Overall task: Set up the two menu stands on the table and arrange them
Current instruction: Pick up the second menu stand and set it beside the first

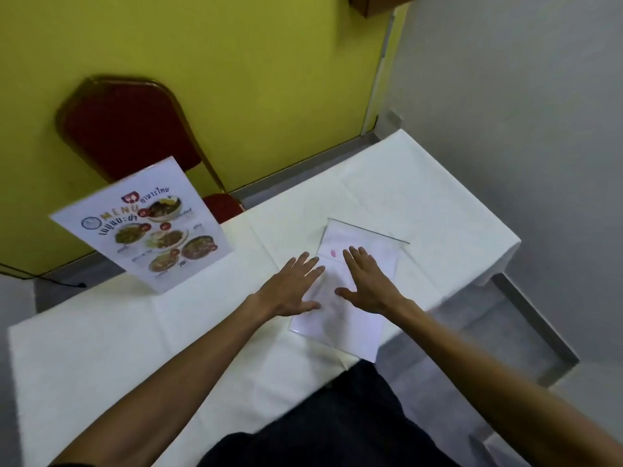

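One clear menu stand [145, 227] stands upright at the table's far left edge, its printed sheet with food photos facing me. The second menu stand [344, 328] lies flat near the table's middle right, blank white side up, its clear base edge pointing away from me. My left hand [290, 288] rests with spread fingers on the flat stand's left edge. My right hand [367, 281] lies palm down on top of it, fingers apart. Neither hand grips anything.
The table [135, 348] wears a white cloth and its right end drops off near a grey wall. A red padded chair [128, 129] stands behind the upright stand, against a yellow-green wall. A black cable [50, 279] runs along the floor at left.
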